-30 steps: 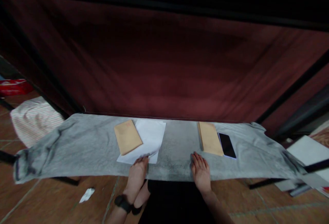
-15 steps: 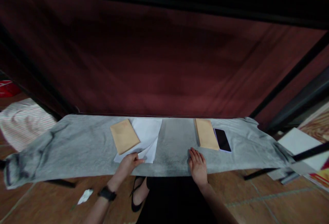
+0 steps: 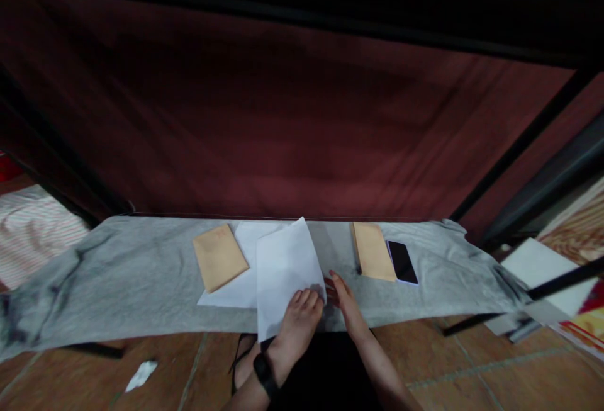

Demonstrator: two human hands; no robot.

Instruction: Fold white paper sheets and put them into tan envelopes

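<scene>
My left hand (image 3: 297,320), with a black band on its wrist, lies on top of a white sheet of paper (image 3: 283,272) and holds it by its near right part. My right hand (image 3: 342,301) touches the sheet's right edge with its fingers bent to it. The sheet lies partly over the front edge of the grey cloth (image 3: 117,279) that covers the table. More white paper (image 3: 236,282) lies beneath it to the left, with a tan envelope (image 3: 218,257) on top.
A stack of tan envelopes (image 3: 372,250) and a black phone (image 3: 402,262) lie to the right on the cloth. A dark red curtain (image 3: 283,128) hangs behind. A striped cloth (image 3: 33,231) is at the left, white boards (image 3: 538,263) at the right, a paper scrap (image 3: 136,375) on the tiled floor.
My left hand has pulled one white sheet off the pile and moved it right, toward the middle. My right hand has moved left from the cloth to the sheet's edge.
</scene>
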